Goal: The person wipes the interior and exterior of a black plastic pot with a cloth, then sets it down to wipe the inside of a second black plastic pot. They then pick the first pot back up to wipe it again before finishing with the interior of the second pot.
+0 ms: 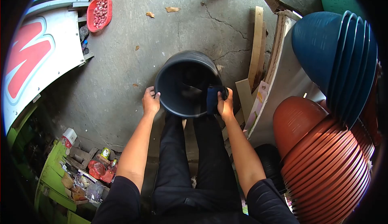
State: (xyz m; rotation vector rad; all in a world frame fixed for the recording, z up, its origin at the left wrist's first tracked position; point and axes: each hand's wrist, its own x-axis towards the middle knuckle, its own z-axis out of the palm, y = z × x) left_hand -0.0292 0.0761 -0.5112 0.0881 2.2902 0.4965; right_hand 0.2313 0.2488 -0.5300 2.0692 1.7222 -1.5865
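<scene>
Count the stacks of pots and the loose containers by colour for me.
Black pot, gripped at the rim by the left hand and the right hand with a dark cloth: 1
Blue stack: 1
Brown stack: 1
Red basket: 1
Total: 4

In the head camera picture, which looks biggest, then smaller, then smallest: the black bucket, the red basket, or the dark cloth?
1. Black bucket, held close to the camera, so that adds to its look.
2. Red basket, farther away.
3. Dark cloth in the right hand.
</scene>
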